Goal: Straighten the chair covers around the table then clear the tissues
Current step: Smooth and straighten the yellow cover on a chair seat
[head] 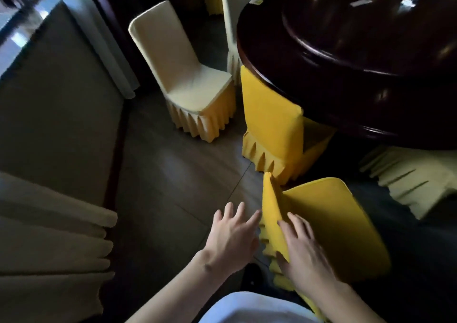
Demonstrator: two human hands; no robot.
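Note:
A chair in a yellow cover stands right in front of me, its back toward me. My right hand lies flat on the left edge of that chair back, fingers spread on the fabric. My left hand hovers just left of the chair with fingers apart, holding nothing. A second yellow-covered chair is tucked under the dark round table. A cream-covered chair with a yellow pleated skirt stands apart from the table on the left. No tissues are visible.
Another cream chair back stands at the table's far left. A cream pleated skirt shows under the table on the right. Pale curtains hang at lower left, a wall runs along the left, with grey tiled floor between.

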